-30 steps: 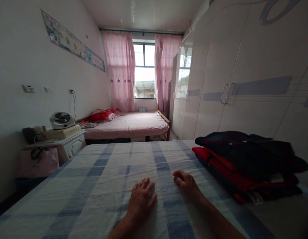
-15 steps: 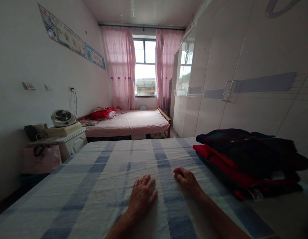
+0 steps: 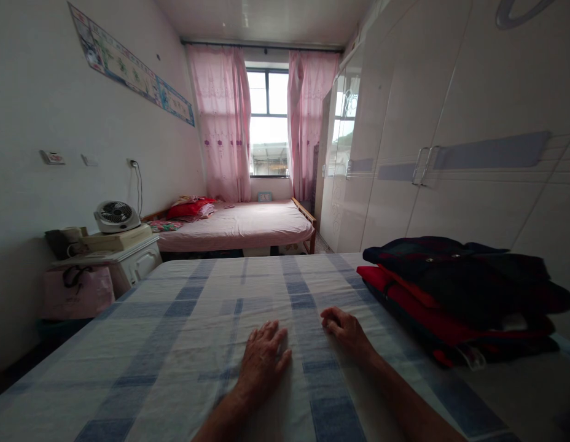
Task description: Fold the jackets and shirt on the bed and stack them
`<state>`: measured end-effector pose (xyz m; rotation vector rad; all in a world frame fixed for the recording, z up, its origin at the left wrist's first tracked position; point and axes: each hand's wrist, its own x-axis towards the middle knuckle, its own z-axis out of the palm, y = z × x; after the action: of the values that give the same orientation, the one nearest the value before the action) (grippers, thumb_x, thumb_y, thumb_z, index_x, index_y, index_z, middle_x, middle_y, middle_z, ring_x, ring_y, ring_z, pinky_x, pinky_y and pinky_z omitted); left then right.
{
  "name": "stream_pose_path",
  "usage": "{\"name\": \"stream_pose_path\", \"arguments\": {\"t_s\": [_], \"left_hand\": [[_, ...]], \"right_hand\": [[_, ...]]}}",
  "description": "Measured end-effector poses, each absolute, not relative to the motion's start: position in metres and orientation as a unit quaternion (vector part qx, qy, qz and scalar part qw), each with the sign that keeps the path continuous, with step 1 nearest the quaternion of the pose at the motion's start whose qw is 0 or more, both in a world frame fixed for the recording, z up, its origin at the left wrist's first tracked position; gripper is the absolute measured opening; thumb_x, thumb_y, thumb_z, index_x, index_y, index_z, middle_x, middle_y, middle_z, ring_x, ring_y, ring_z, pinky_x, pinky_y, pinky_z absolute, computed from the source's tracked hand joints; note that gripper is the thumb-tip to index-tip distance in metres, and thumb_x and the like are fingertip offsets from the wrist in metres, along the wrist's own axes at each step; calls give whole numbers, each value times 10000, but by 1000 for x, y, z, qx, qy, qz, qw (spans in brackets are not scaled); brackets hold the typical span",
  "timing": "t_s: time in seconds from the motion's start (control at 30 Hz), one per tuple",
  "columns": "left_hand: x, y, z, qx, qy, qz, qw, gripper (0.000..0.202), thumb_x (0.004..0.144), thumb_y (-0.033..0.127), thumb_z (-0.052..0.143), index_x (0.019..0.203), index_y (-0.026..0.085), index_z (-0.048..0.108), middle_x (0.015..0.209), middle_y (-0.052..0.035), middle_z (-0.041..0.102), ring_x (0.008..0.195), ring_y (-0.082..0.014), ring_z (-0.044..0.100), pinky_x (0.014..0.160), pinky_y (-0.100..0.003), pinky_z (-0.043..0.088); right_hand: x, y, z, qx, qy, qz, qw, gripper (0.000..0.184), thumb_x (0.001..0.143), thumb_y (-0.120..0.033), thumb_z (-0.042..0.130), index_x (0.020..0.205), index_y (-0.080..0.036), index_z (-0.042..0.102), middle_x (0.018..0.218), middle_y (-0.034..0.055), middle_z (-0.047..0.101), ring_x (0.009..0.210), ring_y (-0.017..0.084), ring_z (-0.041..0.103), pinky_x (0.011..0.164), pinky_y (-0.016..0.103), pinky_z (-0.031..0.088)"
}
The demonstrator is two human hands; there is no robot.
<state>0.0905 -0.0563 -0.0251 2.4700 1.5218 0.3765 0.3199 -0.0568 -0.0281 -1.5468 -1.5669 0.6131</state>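
Note:
My left hand (image 3: 263, 359) lies flat on a bed sheet (image 3: 174, 331) checked in blue and white, fingers stretched out and holding nothing. My right hand (image 3: 344, 331) rests on the same sheet a little to the right, its fingers curled down onto the cloth with nothing in them. To the right of that hand sits a folded pile of dark and red clothes (image 3: 460, 294) on the bed's right side.
A white wardrobe (image 3: 451, 123) runs along the right wall. Beyond the bed stands a second bed with a pink sheet (image 3: 239, 224) under a window with pink curtains. At the left, a small fan (image 3: 114, 216) sits on a white bedside cabinet, with a pink bag (image 3: 77, 291) below.
Both hands stay on the sheet in almost the same place. The view has tilted slightly, nothing else moved.

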Motion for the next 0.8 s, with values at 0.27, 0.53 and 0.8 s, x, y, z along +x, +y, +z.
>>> {"name": "stream_pose_path", "arguments": {"t_s": [0.27,0.53,0.8], "left_hand": [[90,-56,-24,840,516,126,108,470,848,357,433,1293,227,507,1442,-77,413,1349,-232,318,1126,-436,177],[89,-56,-27,842,514,130,104,471,849,365,429,1291,228,512,1440,-82,414,1345,-239,326,1125,-440,182],[90,-54,-30,842,516,125,99,474,848,366,425,1294,232,509,1445,-74,408,1348,-231,319,1122,-429,180]], "right_hand": [[319,-58,-25,-621,-623,237,413,249,723,-273,415,860,-191,606,781,34,688,741,180,629,729,286,452],[320,-56,-28,-618,-628,233,412,257,725,-253,414,877,-181,607,764,31,679,709,171,614,710,280,447],[321,-58,-26,-619,-630,227,411,256,719,-260,415,862,-192,616,761,26,685,710,168,617,709,269,442]]}}
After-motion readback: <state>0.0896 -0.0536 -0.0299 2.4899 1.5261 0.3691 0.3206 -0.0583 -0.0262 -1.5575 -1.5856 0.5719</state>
